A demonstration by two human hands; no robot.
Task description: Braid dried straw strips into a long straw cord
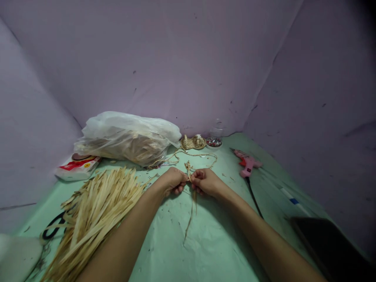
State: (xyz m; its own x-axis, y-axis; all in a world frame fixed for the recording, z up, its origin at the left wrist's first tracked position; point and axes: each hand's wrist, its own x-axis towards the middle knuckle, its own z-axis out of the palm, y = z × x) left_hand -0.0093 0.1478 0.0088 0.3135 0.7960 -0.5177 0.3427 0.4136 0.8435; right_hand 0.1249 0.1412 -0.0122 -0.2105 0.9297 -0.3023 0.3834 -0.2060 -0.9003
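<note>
— How far was the twisting of the cord at that moment?

— Somewhere in the middle, I think. Both hands were closed in a pinch. The left hand (173, 182) and the right hand (206, 182) gripped the same straw strand (189, 171) between them, just above the surface (211, 243). Its loose tail hung down toward six o'clock.

— Was some cord already made?

— Yes. A twisted cord (205, 155) ran from the hands toward twelve o'clock and ended at a small coil (192, 143). In my judgement much was still left: a big pile of dried strips (96, 211) lay at eight o'clock, and the plastic bag (129, 137) at ten o'clock held more of them. The pink glue gun (246, 162) at two o'clock lay apart from both hands.
</note>
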